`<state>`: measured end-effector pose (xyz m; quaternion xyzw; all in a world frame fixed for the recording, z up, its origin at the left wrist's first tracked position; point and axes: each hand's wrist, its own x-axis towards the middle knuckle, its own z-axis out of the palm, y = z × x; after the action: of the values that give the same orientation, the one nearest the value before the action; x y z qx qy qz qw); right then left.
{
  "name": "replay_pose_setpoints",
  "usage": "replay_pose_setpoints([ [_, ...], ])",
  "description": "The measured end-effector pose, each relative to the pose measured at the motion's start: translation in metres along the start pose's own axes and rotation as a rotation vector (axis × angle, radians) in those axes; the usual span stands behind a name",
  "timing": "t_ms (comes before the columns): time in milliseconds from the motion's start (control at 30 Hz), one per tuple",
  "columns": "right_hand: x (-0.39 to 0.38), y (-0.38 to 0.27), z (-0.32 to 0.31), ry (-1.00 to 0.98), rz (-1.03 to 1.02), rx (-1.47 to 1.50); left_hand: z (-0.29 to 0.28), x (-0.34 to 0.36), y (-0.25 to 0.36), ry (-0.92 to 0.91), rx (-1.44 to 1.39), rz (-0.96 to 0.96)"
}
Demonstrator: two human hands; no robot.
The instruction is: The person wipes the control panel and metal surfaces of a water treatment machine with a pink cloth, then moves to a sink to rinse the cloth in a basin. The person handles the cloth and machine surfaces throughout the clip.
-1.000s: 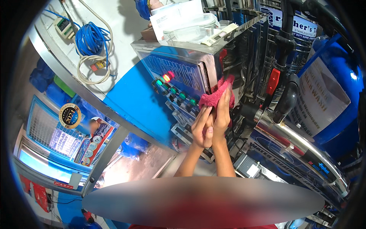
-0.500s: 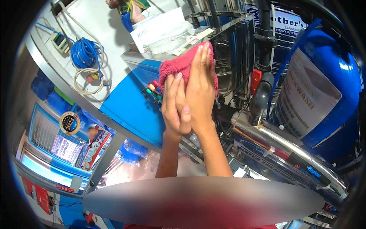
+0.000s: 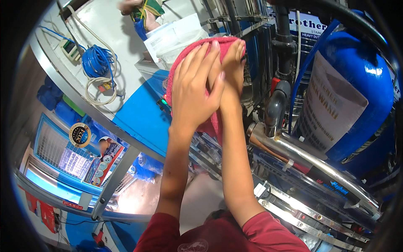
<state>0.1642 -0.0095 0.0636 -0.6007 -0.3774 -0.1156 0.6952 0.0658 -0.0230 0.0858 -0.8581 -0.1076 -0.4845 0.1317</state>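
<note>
A pinkish-red towel (image 3: 215,124) hangs spread in front of me, its upper edge and left side showing around my hands. My left hand (image 3: 191,86) lies on it with the back toward me, fingers stretched upward and a little apart, thumb out to the right. Beside it and partly behind its thumb is my right hand (image 3: 232,69), with bent fingertips at the towel's upper right edge. It grips the cloth. What the towel covers is hidden.
Beyond the towel are a clear plastic container (image 3: 176,48) and a white paper (image 3: 174,31). A blue cable coil (image 3: 96,61) lies on the white-and-blue counter (image 3: 140,117). To the right stand a steel tube (image 3: 306,157), a black pipe elbow (image 3: 277,98) and a blue tank (image 3: 357,84).
Both hands and the towel have moved up and away from me. The left hand has turned from lying against the right hand to resting flat on the towel. More of the towel is spread out.
</note>
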Motion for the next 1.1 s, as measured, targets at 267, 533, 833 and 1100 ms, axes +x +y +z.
replay_pose_setpoints([
  [267,-0.071,-0.020,-0.025,-0.180,-0.087,0.172,-0.007,-0.076,0.007,0.314,-0.132,-0.369],
  [533,-0.037,0.000,-0.012,-0.099,-0.187,0.204,0.031,-0.126,0.028,0.028,-0.183,-0.438],
  [833,-0.036,0.003,-0.015,-0.142,-0.191,0.270,0.051,-0.139,0.018,0.386,-0.396,-0.500],
  [1100,0.013,0.015,0.007,0.019,0.090,0.333,-0.021,-0.071,0.026,0.272,-0.896,-0.542],
])
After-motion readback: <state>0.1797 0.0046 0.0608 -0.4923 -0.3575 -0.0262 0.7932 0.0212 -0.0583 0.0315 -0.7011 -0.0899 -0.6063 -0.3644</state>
